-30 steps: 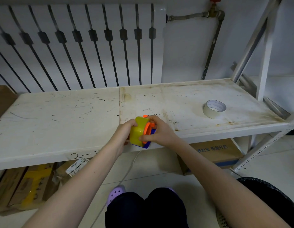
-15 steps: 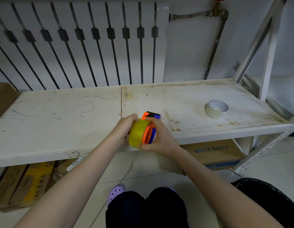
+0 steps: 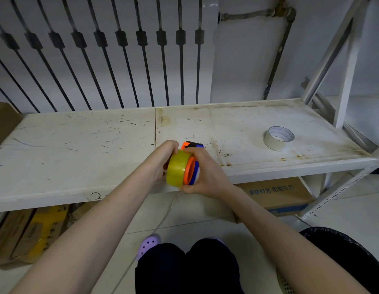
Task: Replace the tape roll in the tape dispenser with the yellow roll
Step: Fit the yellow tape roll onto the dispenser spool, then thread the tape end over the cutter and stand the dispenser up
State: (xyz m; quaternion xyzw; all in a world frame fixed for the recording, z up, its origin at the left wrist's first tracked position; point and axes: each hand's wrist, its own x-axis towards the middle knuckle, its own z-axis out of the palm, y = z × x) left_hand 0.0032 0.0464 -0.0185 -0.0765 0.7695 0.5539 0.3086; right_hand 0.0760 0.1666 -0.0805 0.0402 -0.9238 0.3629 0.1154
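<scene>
Progress: we judge the swap largely done. The yellow roll [image 3: 177,168] sits pressed against the orange hub of the tape dispenser [image 3: 191,166], and a white roll lies apart on the shelf, which we take to be the one removed.
Remaining: we cannot tell whether the yellow roll is fully seated on the hub; threading the tape end to the cutter looks not yet done.
Left hand [image 3: 163,158]: fingers curled together around the far and left side of the yellow roll, clamped on it; the thumb is hidden.
Right hand [image 3: 205,175]: fingers closed round the dispenser from the right, thumb over the top, palm under the blue body.
Task item, location: roll and dispenser held in the air at the near edge of the shelf [image 3: 78,158], near its middle.
Dispenser tip: orange and black end pokes out on the far side of the hands.
White roll [image 3: 279,138]: lying flat on the shelf, well apart, to the right and farther off.
Beyond: radiator [image 3: 120,49] against the wall.
</scene>
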